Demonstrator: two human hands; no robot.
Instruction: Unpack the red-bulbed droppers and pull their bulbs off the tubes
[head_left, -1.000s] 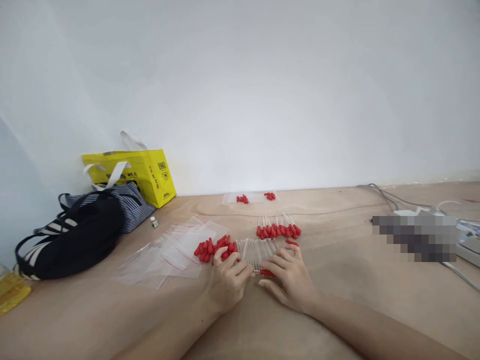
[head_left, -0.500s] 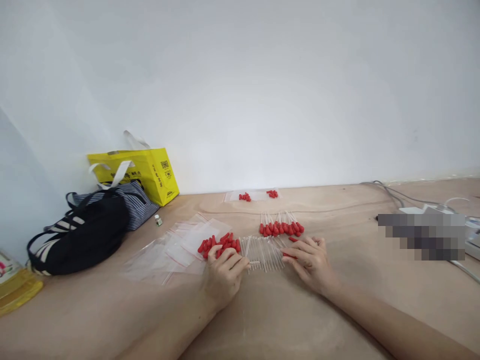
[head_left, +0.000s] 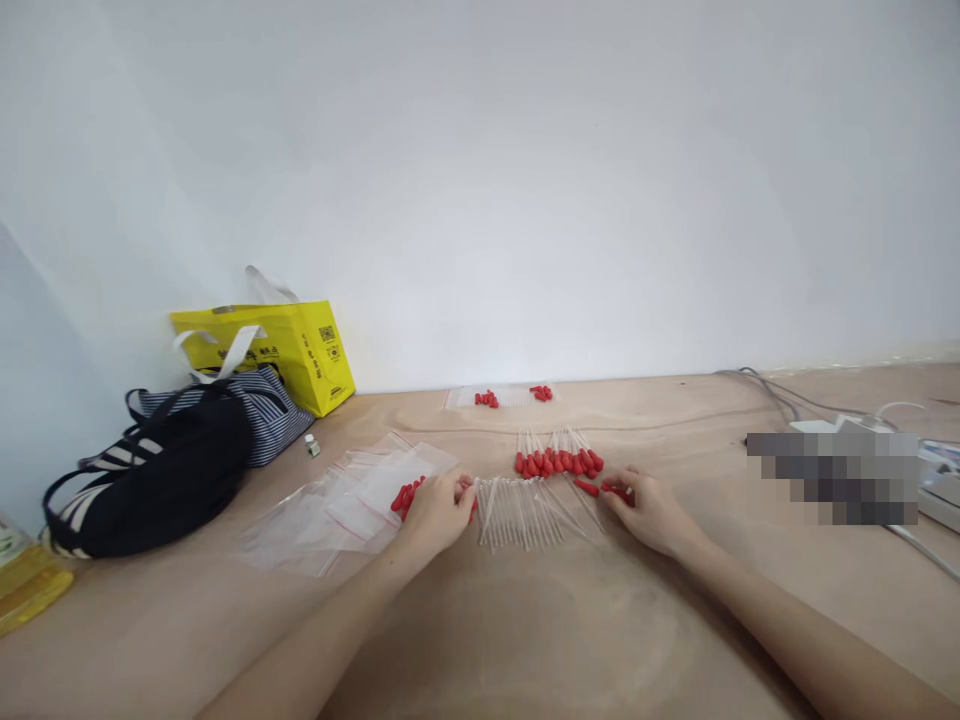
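Note:
My left hand point(head_left: 441, 508) is over a pile of red rubber bulbs point(head_left: 406, 497), its fingers curled together; what they pinch, if anything, is hidden. On the right, my right hand point(head_left: 651, 510) has thumb and fingers closed on a red rubber bulb point(head_left: 618, 492). Another red bulb point(head_left: 586, 487) lies just left of those fingertips. Between the hands, thin clear tubes point(head_left: 521, 515) are spread side by side on the table. Behind them lies a row of droppers point(head_left: 559, 462), red bulbs toward me and clear stems pointing away.
Clear zip bags point(head_left: 341, 500) overlap left of the bulb pile. A bag with red-bulbed droppers point(head_left: 508, 397) lies near the wall. A small vial point(head_left: 312, 446), a black bag point(head_left: 165, 470) and a yellow bag point(head_left: 315, 355) stand left. Cables point(head_left: 772, 390) and white devices point(head_left: 941, 480) lie right.
My left hand has moved up and left from the tubes, further over the bulb pile. My right hand has shifted right, away from the tubes, leaving a red bulb beside its fingers.

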